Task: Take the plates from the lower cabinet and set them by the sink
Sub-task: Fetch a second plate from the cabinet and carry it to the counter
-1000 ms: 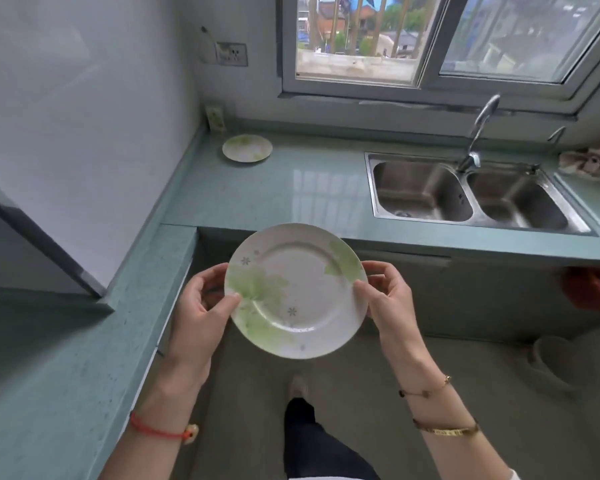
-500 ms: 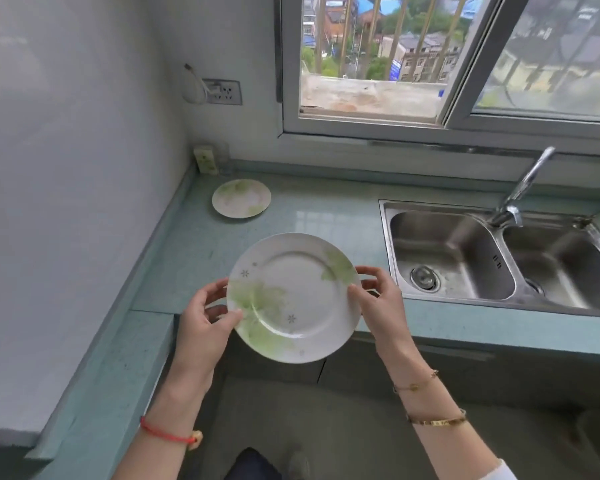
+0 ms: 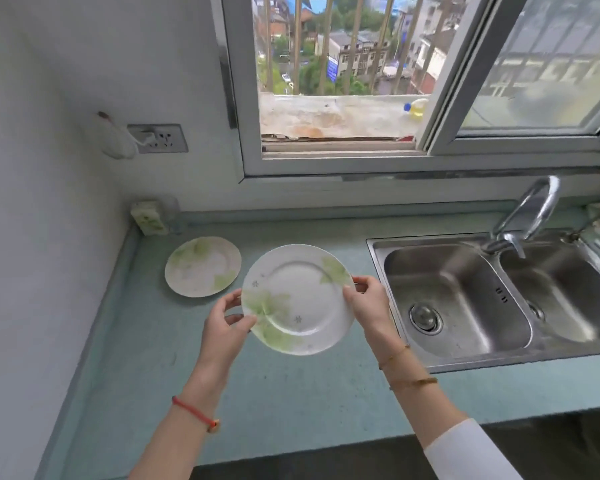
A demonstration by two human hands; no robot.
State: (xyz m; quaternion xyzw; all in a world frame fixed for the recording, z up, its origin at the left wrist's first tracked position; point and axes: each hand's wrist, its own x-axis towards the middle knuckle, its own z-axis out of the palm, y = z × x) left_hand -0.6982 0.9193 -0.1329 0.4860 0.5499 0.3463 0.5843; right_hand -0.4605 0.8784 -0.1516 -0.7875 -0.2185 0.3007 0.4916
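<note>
Teal countertop (image 3: pixel 291 403), as I view it through the head camera. One white plate (image 3: pixel 202 266) with green leaf print lies flat on it toward 10 o'clock, near the wall corner. A small pale block (image 3: pixel 148 218) stands at that plate's 11 o'clock, against the back wall. A double steel sink (image 3: pixel 471 363) is set into the top toward 2 o'clock, its tap (image 3: pixel 527 216) rising from the 12 o'clock rim.

Open window (image 3: pixel 336 74) upper centre, yellow bottle (image 3: pixel 417 107) on its outer ledge. Wall socket (image 3: pixel 160 138) upper left, white plug in. Chrome faucet (image 3: pixel 523 216) at right. Teal countertop (image 3: pixel 291 393) below.
</note>
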